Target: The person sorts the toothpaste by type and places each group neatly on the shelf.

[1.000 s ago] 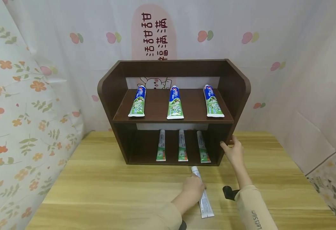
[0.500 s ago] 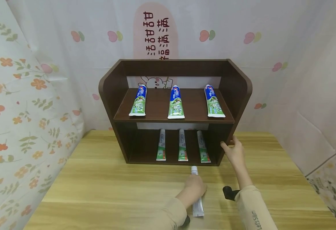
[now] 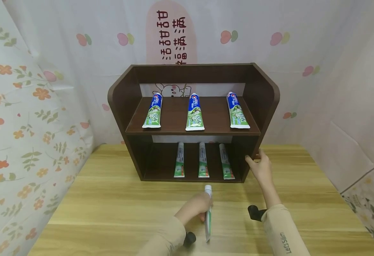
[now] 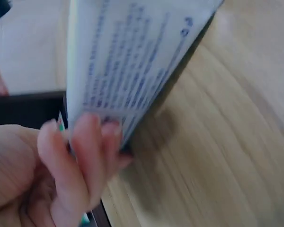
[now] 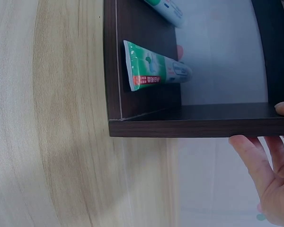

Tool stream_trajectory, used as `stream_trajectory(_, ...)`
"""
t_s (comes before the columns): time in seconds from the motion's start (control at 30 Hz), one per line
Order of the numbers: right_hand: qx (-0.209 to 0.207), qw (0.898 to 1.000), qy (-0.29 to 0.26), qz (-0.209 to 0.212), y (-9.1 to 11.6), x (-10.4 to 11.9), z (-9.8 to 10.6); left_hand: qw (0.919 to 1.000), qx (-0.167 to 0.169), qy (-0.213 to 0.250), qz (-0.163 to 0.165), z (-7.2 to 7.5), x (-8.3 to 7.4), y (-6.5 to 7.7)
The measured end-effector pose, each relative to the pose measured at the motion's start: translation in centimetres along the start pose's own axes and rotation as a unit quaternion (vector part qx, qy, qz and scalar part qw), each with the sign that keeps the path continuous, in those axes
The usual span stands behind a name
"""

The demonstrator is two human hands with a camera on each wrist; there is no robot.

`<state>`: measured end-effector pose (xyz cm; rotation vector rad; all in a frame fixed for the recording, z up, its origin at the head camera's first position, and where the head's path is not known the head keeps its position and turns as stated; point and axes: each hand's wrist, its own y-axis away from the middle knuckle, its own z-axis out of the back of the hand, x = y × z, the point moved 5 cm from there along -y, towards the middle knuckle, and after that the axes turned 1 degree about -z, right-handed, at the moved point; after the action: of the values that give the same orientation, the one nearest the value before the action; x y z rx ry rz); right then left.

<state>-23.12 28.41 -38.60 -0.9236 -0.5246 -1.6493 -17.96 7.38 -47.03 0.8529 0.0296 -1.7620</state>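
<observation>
My left hand (image 3: 195,206) grips a toothpaste tube (image 3: 208,222) in front of the shelf, over the wooden table. The tube stands on edge, cap toward the shelf, and a strip of its green side shows. Up close in the left wrist view, small print covers the white back of the tube (image 4: 128,61), with my fingers (image 4: 87,146) curled at it. My right hand (image 3: 261,169) holds the right side panel of the dark brown shelf (image 3: 193,134), thumb on the inside and fingers outside. In the right wrist view the panel (image 5: 194,127) lies between thumb and fingers.
Three blue-and-green toothpaste tubes, among them the middle one (image 3: 195,113), lie spaced along the upper tier. On the lower tier lie three grey-and-green tubes, one of them (image 3: 226,161) near the right panel. A patterned curtain (image 3: 39,89) hangs behind and at the left.
My left hand has moved left with the toothpaste tube and turned it from lying back-up onto its edge. My right hand keeps its hold on the shelf panel.
</observation>
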Motion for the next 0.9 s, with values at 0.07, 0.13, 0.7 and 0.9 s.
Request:
stream_trajectory(0.07, 0.004, 1.000, -0.008, -0.001, 0.0, 0.1, -0.1, 0.9984, -0.005, 0.057, -0.001, 0.5, 1.0, 0.1)
stream_trajectory(0.13, 0.003, 1.000, -0.014, -0.001, 0.1, 0.2, -0.1, 0.9964, -0.009, 0.083, -0.016, 0.9, 1.9, 0.3)
stream_trajectory(0.7, -0.005, 1.000, -0.014, -0.002, 0.2, 0.5, 0.1, 0.9779, -0.137, 0.153, -0.037, 0.5, 3.8, 2.7)
stream_trajectory(0.9, 0.001, 1.000, -0.007, -0.005, 0.2, 0.5, 0.1, 0.9759, -0.134, 0.171, -0.020, 0.3, 3.3, 2.8)
